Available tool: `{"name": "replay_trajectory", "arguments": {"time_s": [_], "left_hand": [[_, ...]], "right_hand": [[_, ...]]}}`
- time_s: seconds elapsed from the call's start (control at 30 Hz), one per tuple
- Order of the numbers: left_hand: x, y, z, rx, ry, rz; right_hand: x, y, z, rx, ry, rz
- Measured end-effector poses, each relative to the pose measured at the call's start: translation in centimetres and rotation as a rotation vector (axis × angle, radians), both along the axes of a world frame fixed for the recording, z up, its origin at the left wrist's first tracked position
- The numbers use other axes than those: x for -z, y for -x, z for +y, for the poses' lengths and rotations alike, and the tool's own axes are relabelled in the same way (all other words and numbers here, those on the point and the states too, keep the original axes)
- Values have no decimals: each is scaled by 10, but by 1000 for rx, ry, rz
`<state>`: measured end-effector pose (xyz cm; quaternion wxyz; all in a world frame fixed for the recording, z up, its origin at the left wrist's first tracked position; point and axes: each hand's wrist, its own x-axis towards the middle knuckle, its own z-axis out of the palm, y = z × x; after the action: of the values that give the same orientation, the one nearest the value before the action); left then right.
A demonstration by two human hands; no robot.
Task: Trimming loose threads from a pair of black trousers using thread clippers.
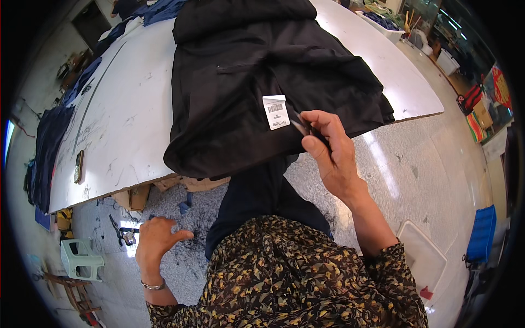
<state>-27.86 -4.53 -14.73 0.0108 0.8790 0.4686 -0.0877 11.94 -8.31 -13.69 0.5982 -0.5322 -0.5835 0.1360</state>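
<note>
Black garments (229,94), apparently trousers, lie on the white table in front of me, with a waistband edge curving along the near side. A white label (276,112) bearing writing and a barcode rests on the black cloth. Pinched between thumb and fingers of my right hand (334,158) are small metal thread snips (301,126), their blades just right of the label. My left hand (158,242) hangs beyond the table's near edge, thumb apart from the fingers and nothing visible in it; its fingertips are partly hidden.
The white table (123,102) carries a mobile phone (79,166) at left and dark blue cloth (53,151) draped over its far-left side. A pale green stool (82,258) stands on the floor. At right are a blue crate (482,233) and a white plastic bin (422,254).
</note>
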Motion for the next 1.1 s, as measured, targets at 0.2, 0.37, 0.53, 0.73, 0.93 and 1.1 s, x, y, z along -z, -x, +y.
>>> {"name": "replay_trajectory", "arguments": {"time_s": [0.2, 0.37, 0.53, 0.73, 0.93, 1.1], "left_hand": [[-57, -61, 26, -261, -228, -1017], [-83, -112, 48, 46, -447, -834], [-75, -105, 74, -72, -333, -746], [-72, -114, 88, -197, 257, -1530], [-74, -139, 107, -161, 651, -2158], [-59, -148, 132, -161, 876, -2265]], "right_hand": [[-4, 18, 1, -76, 33, -342], [-15, 37, 11, -96, -117, -485], [-19, 35, 20, -29, -83, -568], [-39, 54, 28, -118, -150, -703], [-44, 55, 40, -91, -275, -889], [-39, 54, 41, -152, -246, -876]]}}
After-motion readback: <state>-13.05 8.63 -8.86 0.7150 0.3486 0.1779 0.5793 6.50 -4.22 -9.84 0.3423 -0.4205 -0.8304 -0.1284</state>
